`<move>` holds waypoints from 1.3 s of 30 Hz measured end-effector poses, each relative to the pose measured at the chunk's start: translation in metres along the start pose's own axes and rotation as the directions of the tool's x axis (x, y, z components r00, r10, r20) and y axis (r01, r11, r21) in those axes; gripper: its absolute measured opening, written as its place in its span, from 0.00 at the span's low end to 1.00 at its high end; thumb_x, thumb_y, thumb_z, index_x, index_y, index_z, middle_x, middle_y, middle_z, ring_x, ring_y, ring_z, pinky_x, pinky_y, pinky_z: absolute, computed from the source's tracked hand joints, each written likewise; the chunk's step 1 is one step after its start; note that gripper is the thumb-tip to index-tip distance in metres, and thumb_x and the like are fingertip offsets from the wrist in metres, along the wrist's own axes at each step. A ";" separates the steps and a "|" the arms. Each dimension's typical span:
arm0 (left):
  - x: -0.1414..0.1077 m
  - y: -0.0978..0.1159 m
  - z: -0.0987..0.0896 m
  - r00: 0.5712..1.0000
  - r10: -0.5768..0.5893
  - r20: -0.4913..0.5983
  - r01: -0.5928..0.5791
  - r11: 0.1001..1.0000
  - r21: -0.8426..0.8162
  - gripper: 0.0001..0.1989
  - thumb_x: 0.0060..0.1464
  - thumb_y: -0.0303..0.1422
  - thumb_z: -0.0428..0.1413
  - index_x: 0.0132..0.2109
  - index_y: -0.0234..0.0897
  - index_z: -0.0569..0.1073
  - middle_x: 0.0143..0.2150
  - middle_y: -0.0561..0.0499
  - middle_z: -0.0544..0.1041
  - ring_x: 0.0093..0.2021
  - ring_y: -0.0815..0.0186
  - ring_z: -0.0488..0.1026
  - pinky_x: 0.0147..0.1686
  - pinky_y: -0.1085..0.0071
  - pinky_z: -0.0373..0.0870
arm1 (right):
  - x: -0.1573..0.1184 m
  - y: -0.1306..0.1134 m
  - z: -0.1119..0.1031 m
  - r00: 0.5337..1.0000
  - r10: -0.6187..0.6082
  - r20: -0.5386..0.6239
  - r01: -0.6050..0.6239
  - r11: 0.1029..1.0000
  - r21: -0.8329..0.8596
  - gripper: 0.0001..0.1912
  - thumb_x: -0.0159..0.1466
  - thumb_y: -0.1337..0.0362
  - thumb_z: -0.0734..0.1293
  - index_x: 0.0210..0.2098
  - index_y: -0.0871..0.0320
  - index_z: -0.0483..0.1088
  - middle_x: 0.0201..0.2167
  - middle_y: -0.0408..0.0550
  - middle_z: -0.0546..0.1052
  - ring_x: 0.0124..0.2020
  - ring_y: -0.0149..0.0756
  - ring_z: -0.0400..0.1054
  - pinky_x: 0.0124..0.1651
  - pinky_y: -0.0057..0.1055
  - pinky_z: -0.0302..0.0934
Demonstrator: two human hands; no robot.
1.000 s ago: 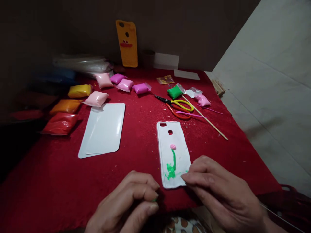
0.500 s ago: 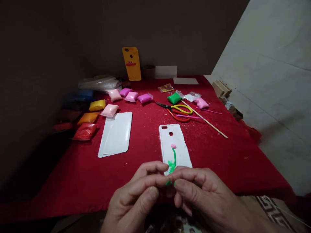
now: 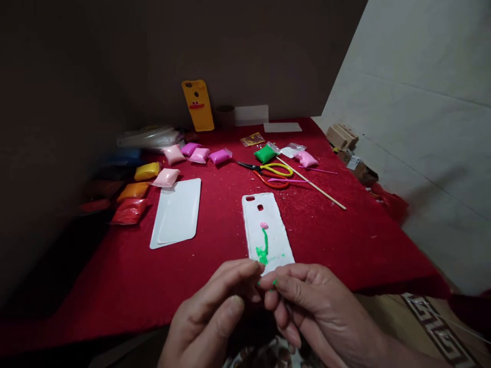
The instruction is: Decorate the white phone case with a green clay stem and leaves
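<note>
My right hand (image 3: 318,301) pinches a tiny bit of green clay (image 3: 274,282) between thumb and forefinger. Close beside it, my left hand (image 3: 210,312) has its thumb apart from its bent fingers, and I see nothing held there. Just beyond my fingertips lies a white-covered phone case (image 3: 274,220), flat on the cloth, with two cut-outs near its far end. It bears a pink clay bud (image 3: 264,225) on a curved green clay stem (image 3: 266,240), with ragged green clay at the base. My fingers hide part of the case's near edge.
Red cloth (image 3: 218,220) covers the table. Scissors (image 3: 272,171), a wooden stick (image 3: 314,185) and a green clay packet (image 3: 265,154) lie beyond the case. White boards (image 3: 178,212) and several coloured clay packets (image 3: 166,177) are at left. A yellow phone case (image 3: 198,105) leans at the back.
My left fingers have drawn back from the right fingertips, leaving the green bit in the right pinch. The whole view has shifted, so the table things appear slightly further left.
</note>
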State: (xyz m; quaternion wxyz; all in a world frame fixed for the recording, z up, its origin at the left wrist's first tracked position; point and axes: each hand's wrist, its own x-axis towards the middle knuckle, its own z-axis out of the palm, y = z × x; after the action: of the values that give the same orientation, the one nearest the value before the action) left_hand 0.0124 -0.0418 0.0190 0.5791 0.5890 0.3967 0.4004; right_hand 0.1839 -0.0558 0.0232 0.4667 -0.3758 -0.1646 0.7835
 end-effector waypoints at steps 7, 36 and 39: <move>-0.004 0.001 0.007 0.986 -0.166 -0.019 0.149 0.925 -0.348 0.15 0.61 0.35 0.51 0.51 0.43 0.76 0.52 0.44 0.76 0.50 0.56 0.75 0.50 0.60 0.73 | 0.002 -0.002 0.005 0.999 0.023 0.043 -0.024 0.999 0.036 0.18 0.55 0.55 0.75 0.30 0.68 0.76 0.22 0.47 0.72 0.17 0.21 0.62 0.15 0.15 0.55; 0.010 0.017 -0.024 0.606 0.489 0.627 -0.721 0.005 0.693 0.17 0.64 0.33 0.46 0.54 0.36 0.73 0.46 0.51 0.80 0.46 0.62 0.73 0.53 0.69 0.64 | -0.001 -0.015 -0.003 0.979 0.164 0.119 -0.169 0.985 0.029 0.15 0.62 0.55 0.69 0.30 0.60 0.64 0.17 0.36 0.61 0.14 0.18 0.45 0.15 0.16 0.39; 0.007 0.014 -0.029 0.672 0.557 0.489 -0.663 0.157 0.732 0.14 0.63 0.33 0.50 0.50 0.31 0.74 0.43 0.46 0.79 0.44 0.63 0.72 0.48 0.69 0.67 | -0.001 -0.032 -0.010 0.995 0.070 0.067 -0.073 0.996 0.058 0.11 0.61 0.60 0.69 0.30 0.61 0.67 0.17 0.38 0.63 0.14 0.18 0.47 0.16 0.16 0.41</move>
State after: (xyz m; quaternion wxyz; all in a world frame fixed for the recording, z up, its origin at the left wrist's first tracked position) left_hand -0.0121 -0.0245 0.0331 -0.0010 0.9226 0.2382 0.3035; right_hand 0.2112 -0.0414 0.0364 0.4439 -0.3416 -0.1424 0.8161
